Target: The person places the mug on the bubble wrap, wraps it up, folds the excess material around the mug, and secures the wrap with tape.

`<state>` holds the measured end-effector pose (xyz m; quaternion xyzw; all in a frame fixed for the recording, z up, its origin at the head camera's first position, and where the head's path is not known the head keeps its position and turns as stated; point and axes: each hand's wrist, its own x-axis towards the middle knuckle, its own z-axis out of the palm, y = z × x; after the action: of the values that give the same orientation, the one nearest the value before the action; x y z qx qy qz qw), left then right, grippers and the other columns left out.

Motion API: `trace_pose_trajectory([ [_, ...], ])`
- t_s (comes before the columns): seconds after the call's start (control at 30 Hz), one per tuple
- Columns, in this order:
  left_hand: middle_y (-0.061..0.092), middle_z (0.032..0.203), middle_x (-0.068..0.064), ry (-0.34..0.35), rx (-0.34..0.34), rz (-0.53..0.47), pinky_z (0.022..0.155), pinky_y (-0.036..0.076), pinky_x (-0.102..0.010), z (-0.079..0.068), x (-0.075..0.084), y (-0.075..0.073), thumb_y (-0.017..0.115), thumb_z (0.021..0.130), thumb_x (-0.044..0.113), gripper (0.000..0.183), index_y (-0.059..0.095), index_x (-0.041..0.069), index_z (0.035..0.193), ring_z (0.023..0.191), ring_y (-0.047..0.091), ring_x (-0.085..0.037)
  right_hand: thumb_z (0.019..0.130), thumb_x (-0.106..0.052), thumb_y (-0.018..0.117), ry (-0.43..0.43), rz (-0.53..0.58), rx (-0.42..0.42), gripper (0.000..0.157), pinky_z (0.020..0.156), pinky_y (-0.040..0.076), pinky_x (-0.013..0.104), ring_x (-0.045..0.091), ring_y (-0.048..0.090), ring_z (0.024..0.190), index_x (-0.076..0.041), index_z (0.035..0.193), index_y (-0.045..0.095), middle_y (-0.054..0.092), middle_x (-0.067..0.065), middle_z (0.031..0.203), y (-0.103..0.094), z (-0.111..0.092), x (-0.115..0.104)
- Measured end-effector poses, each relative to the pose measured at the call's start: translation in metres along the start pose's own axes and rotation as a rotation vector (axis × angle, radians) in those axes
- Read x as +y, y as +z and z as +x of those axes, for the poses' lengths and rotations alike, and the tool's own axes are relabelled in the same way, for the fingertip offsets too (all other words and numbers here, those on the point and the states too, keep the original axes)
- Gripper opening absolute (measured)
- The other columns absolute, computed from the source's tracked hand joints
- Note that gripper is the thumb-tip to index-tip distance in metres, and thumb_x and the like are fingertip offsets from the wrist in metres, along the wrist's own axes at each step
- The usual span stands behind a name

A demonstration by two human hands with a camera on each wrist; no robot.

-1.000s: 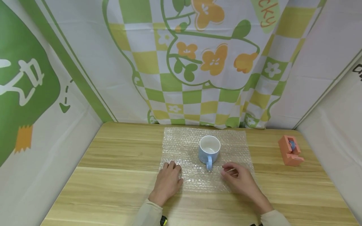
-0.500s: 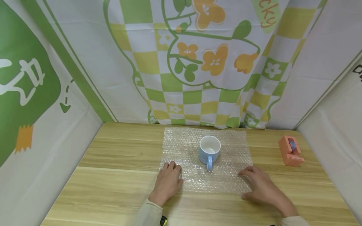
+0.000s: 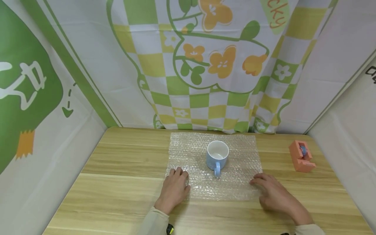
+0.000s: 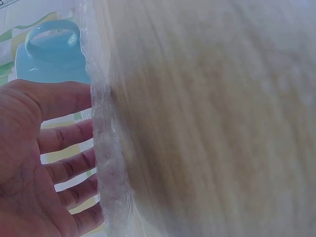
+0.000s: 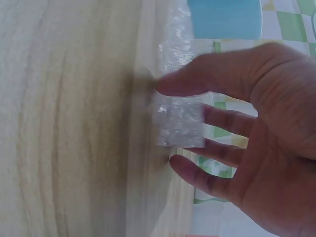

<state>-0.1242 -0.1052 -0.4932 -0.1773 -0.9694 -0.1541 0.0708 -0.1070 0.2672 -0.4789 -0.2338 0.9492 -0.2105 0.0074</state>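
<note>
A light blue mug (image 3: 216, 156) with a white inside stands upright on a sheet of clear bubble wrap (image 3: 205, 189), its handle towards the person. On the sheet's near left side lies the left hand (image 3: 173, 189), fingertips on the wrap and thumb apart. In the left wrist view its straight fingers (image 4: 64, 136) reach the wrap's edge. The right hand (image 3: 273, 194) is at the near right corner, fingers over the wrap's edge. In the right wrist view the thumb (image 5: 190, 79) overlaps the wrap, the fingers spread behind it, partly hidden.
An orange tape dispenser (image 3: 302, 156) with a blue core stands on the wooden table (image 3: 123, 163) at the far right. A green and yellow checked flower cloth (image 3: 202, 101) hangs behind the table, and pale walls close in both sides.
From beside the mug's handle, the right hand has moved right to the near right corner of the bubble wrap, its thumb lately drawing rightward. The left hand and mug stay put.
</note>
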Motion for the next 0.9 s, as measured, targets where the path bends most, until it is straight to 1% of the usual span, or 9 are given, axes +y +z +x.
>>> trace_pose_trajectory([
  [0.17,0.059,0.098,-0.010,-0.006,-0.018,-0.007,0.067,0.053,-0.039,0.000,0.000,0.000,0.082,0.081,0.018,0.025,0.069,0.005,0.098,0.090,0.054,-0.027,0.064,0.011,0.075,-0.060,-0.066,0.083,0.047,0.091,0.051,0.056,0.033,0.061,0.107,-0.012,0.105,0.072,0.065,0.007,0.114,0.005,0.002,0.002],
  [0.3,0.059,0.100,-0.010,-0.015,-0.034,-0.014,0.068,0.053,-0.041,0.001,0.000,-0.002,0.082,0.081,0.018,0.025,0.069,0.005,0.098,0.091,0.054,-0.028,0.063,0.015,0.074,-0.079,-0.063,0.144,0.044,0.085,0.054,0.053,0.030,0.064,0.098,-0.010,0.099,0.072,0.068,0.002,0.103,0.005,0.003,0.002],
  [0.4,0.059,0.100,-0.010,-0.022,-0.039,-0.018,0.068,0.054,-0.041,0.001,0.000,-0.002,0.082,0.081,0.018,0.025,0.069,0.005,0.098,0.092,0.054,-0.028,0.062,0.017,0.075,-0.071,-0.050,0.158,0.043,0.083,0.055,0.050,0.028,0.065,0.094,-0.010,0.096,0.073,0.068,-0.001,0.098,0.005,0.004,0.002],
  [0.57,0.059,0.100,-0.010,-0.023,-0.036,-0.019,0.068,0.054,-0.042,0.001,0.000,-0.003,0.082,0.080,0.017,0.025,0.069,0.005,0.098,0.092,0.054,-0.029,0.061,0.017,0.071,-0.073,-0.058,0.149,0.043,0.081,0.055,0.047,0.025,0.065,0.092,-0.011,0.094,0.073,0.068,-0.003,0.094,0.002,0.002,0.004],
  [0.67,0.060,0.099,-0.010,-0.018,-0.033,-0.015,0.068,0.054,-0.041,0.001,0.000,-0.003,0.082,0.080,0.017,0.025,0.069,0.005,0.098,0.091,0.054,-0.028,0.056,0.016,0.070,-0.085,-0.065,0.133,0.047,0.081,0.054,0.048,0.026,0.063,0.093,-0.011,0.095,0.073,0.067,-0.003,0.096,0.000,0.000,0.004],
  [0.8,0.060,0.099,-0.009,-0.014,-0.034,-0.008,0.068,0.053,-0.041,0.001,0.000,-0.004,0.083,0.079,0.017,0.027,0.070,0.005,0.099,0.090,0.055,-0.028,0.054,0.011,0.074,-0.056,-0.052,0.068,0.050,0.085,0.052,0.051,0.028,0.061,0.098,-0.012,0.099,0.072,0.065,-0.002,0.102,-0.004,-0.002,0.002],
  [0.9,0.060,0.099,-0.009,-0.015,-0.043,-0.010,0.067,0.053,-0.040,0.001,0.000,-0.005,0.083,0.079,0.017,0.028,0.070,0.005,0.100,0.090,0.055,-0.028,0.058,0.007,0.079,-0.013,-0.021,0.019,0.046,0.087,0.051,0.053,0.029,0.061,0.101,-0.012,0.099,0.072,0.065,-0.002,0.104,-0.007,-0.003,0.000],
])
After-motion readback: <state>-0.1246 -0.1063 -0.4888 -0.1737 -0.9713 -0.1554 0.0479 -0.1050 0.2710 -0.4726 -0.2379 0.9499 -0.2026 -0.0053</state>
